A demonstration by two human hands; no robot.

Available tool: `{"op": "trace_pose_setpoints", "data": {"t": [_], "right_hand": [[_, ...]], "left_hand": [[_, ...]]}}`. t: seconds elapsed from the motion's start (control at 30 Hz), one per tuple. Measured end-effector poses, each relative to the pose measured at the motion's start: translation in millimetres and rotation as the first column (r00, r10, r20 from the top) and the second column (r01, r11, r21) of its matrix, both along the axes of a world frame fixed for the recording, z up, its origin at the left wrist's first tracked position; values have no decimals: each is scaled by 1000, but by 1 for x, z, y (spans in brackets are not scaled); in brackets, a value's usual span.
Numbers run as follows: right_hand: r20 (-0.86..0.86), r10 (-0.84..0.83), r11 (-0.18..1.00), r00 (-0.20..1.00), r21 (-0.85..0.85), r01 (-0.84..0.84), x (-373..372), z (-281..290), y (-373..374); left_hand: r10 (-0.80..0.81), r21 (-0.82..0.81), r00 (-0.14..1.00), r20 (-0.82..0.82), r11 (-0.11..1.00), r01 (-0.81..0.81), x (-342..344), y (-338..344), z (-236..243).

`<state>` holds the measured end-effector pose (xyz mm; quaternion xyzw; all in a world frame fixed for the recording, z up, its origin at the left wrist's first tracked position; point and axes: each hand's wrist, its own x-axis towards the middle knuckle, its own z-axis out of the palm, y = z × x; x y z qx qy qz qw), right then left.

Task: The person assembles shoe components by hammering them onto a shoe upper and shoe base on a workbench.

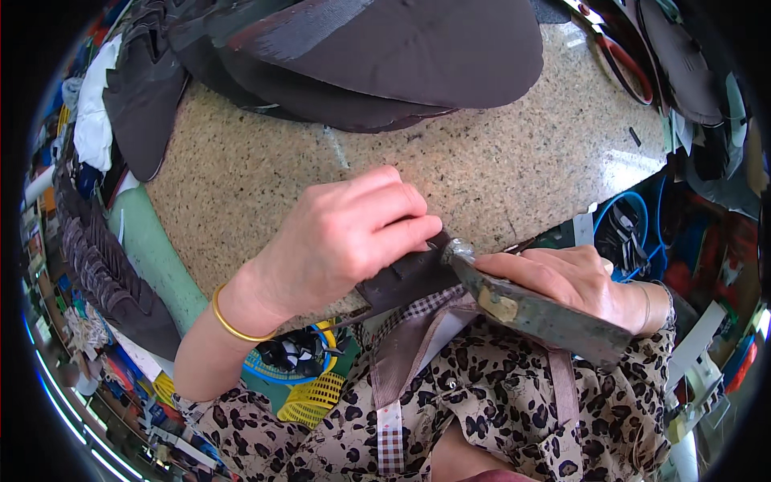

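Observation:
My left hand (353, 233) pinches a small dark brown piece (405, 281) at the near edge of a speckled stone slab (514, 153), its fingers bent over the piece. My right hand (554, 281) grips a long, flat, worn metal tool (546, 321) with a small tan patch on it. The tool's silvery end (458, 251) is at the piece, beside my left fingertips; whether it touches is unclear. Part of the piece is hidden under my left hand.
Stacked dark cut pieces (385, 56) cover the slab's back, more (120, 281) line the left. Red-handled scissors (634, 76) lie at back right. Below the slab are a blue-and-yellow basket (297, 353), a yellow perforated basket (313, 398) and a blue basket (622, 225).

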<state>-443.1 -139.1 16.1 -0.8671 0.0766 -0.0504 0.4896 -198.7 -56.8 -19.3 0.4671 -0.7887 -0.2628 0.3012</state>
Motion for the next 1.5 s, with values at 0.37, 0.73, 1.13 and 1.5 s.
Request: {"op": "trace_pose_setpoints", "data": {"t": [0.37,0.73,1.13,1.5], "right_hand": [[-32,-143,985,989,-100,139,8,7,-2],[16,-92,947,996,-306,93,16,5,3],[-23,21,915,1000,-402,-28,35,10,-6],[-59,13,875,998,-482,-40,46,18,-7]], "left_hand": [[-192,-280,978,78,937,207,4,-1,-14],[-3,-141,999,-40,990,-2,-4,15,-5],[186,-173,979,85,970,-169,-17,34,-1],[311,-127,949,47,944,-303,-25,47,0]]}}
